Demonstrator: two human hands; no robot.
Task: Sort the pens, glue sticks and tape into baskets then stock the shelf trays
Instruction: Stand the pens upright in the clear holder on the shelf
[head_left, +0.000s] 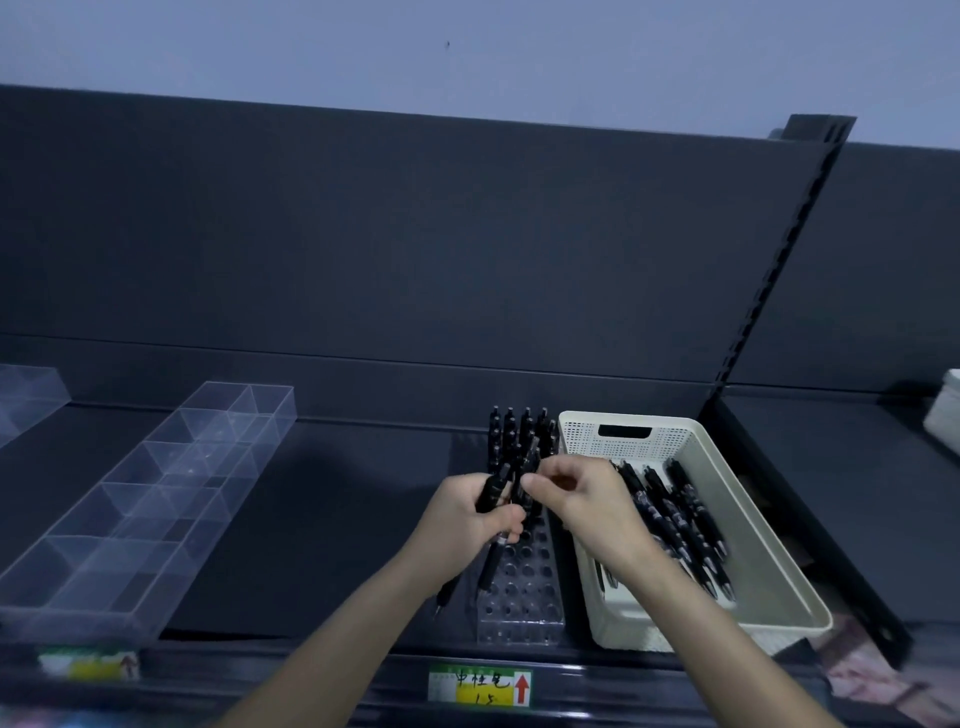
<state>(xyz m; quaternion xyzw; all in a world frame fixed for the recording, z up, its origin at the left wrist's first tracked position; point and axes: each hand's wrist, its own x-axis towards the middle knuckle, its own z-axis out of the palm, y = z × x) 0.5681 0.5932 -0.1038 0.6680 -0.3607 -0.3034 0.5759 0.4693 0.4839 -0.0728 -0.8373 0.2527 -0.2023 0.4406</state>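
You're partway through the pens: your left hand (467, 514) grips a bundle (491, 491), your right hand (576, 499) pinches one pen (530, 462) above the rack (524, 587), only its back rows filled, with more pens (675, 514) left in the basket (675, 631).

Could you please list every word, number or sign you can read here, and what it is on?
Middle shelf-edge label: handwritten, seemingly "中性笔", "15" below, red up arrow.
Left shelf-edge label: too blurred to read.
Pens: pale print, too small to read.
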